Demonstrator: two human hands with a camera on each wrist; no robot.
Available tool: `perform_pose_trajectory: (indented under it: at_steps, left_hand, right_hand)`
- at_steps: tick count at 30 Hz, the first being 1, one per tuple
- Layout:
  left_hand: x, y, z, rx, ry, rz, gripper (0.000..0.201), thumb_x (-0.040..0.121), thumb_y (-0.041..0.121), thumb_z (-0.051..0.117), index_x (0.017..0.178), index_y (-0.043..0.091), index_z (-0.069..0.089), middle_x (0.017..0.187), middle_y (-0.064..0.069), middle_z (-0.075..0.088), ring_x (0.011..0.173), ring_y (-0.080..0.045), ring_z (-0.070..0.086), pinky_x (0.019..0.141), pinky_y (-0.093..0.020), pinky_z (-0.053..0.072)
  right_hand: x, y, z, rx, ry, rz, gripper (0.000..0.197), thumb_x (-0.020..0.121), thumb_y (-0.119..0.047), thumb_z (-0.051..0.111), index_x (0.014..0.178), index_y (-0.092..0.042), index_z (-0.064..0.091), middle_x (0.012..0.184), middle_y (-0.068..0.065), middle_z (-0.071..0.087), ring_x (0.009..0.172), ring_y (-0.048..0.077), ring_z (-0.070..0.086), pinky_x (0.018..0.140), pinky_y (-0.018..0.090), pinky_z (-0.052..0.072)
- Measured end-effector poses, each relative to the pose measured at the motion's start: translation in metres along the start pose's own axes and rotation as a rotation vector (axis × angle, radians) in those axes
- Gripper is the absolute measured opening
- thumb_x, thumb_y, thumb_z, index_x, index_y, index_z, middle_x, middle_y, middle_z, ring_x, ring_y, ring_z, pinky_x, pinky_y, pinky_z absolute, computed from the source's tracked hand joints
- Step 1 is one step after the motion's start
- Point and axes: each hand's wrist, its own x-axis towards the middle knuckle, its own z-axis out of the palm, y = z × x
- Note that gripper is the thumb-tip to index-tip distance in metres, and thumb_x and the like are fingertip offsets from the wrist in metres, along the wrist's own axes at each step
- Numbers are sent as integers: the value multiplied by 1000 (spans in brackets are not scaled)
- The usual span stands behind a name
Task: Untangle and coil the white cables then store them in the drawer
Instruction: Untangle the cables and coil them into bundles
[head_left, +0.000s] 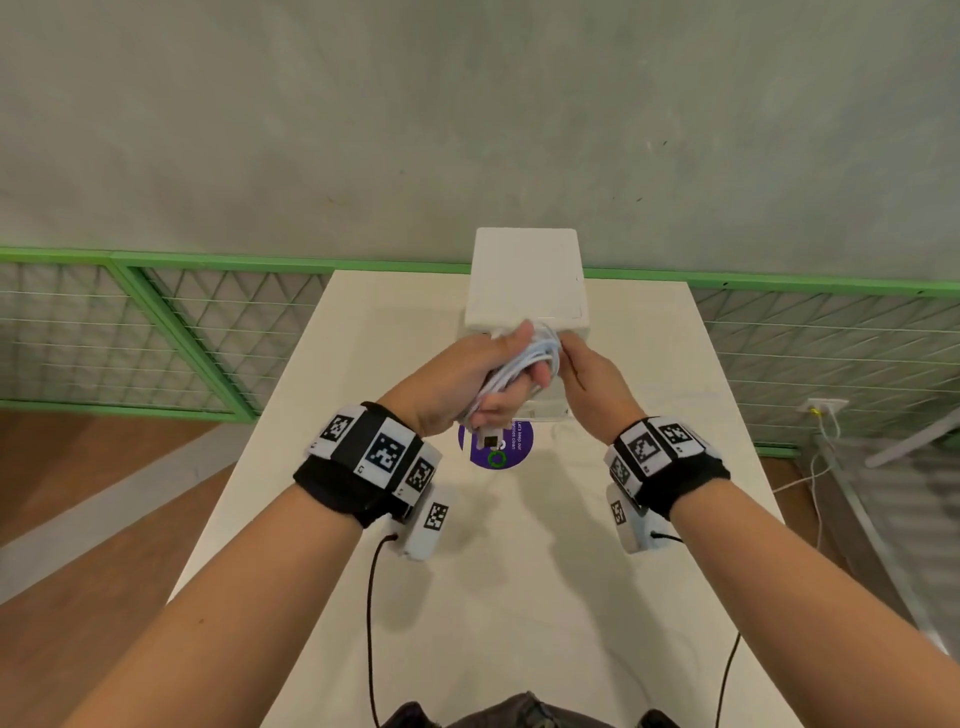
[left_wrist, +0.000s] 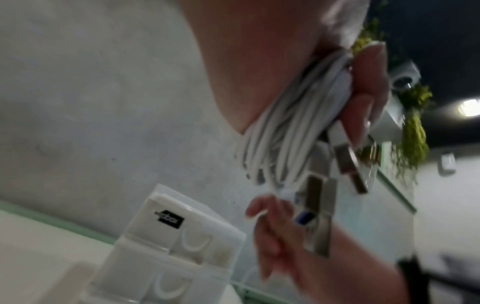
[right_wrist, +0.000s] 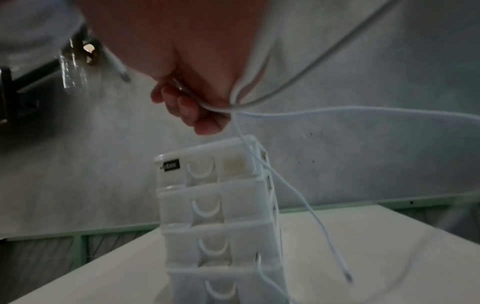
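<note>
Above the white table (head_left: 322, 467), both hands were raised in front of the white drawer unit (head_left: 524, 280). Left hand (head_left: 457, 379) gripped the bundle of coiled white cables (head_left: 519, 364), fingers curled round the loops, thumb laid over the top. Left wrist view: loops (left_wrist: 283, 131) packed between palm and fingertips (left_wrist: 363, 115), several metal USB plugs (left_wrist: 319, 214) hanging out the lower end. Plug end also showed below the fist in the head view (head_left: 489, 441), over a purple round sticker (head_left: 496, 447) on the table.

Right hand (head_left: 592, 374) was just beside the bundle, fingers pressed together and pinching a loose white strand (right_wrist: 337, 112). Right wrist view: the strand ran out of the curled fingers (right_wrist: 205, 121), one tail dropping past the unit's right side, tip (right_wrist: 348, 277) hanging free above the table. Blurry there, so whether that tail touched the unit I couldn't tell.

Drawer unit (right_wrist: 215, 216) stood upright at the far edge of the table, four stacked drawers with curved handles, all looked closed. Black label (right_wrist: 170, 165) on the top drawer. Green mesh fence (head_left: 156, 332) and grey wall behind the table.
</note>
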Motion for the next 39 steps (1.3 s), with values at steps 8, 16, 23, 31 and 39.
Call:
perform_pose_trajectory:
  at_steps: [8,16,23,31,39]
  left_hand:
    - [8,12,1,-334,42,223,69,97,52,10,77,10,61,39,7,38,28,-8,32,35,-18,27]
    - [-1,16,-26,-436,372,299,64,97,54,10,77,10,51,39,5,36,29,-9,30,36,-18,24]
    - [2,8,1,-276,102,150,71,93,58,6,79,7,54,39,5,37,29,-9,31,36,-20,24]
    - [10,22,14,-329,115,226,73,93,57,-1,82,8,52,39,6,38,30,-8,32,38,-21,24]
    - [17,28,-20,-479,666,500,36,102,39,24,99,13,48,60,2,54,54,-15,50,53,-25,43]
  right_hand:
    - [-26,-2,32,7,-132,66,20,98,-24,35,113,-15,45,83,4,62,69,19,56,64,32,40]
    - [-30,29,18,72,-127,246,23,93,-26,50,112,-17,58,91,-3,63,89,18,58,78,28,42]
    - [-10,-9,22,215,-12,146,87,79,-27,70,146,-17,16,146,1,37,131,11,37,105,24,29]
    - [-30,-21,55,295,-140,183,15,97,-16,38,100,-20,52,75,-16,50,66,4,46,64,25,40]
    - [-63,-9,64,180,-375,71,19,97,-16,37,90,-28,49,67,-11,44,59,6,41,62,23,36]
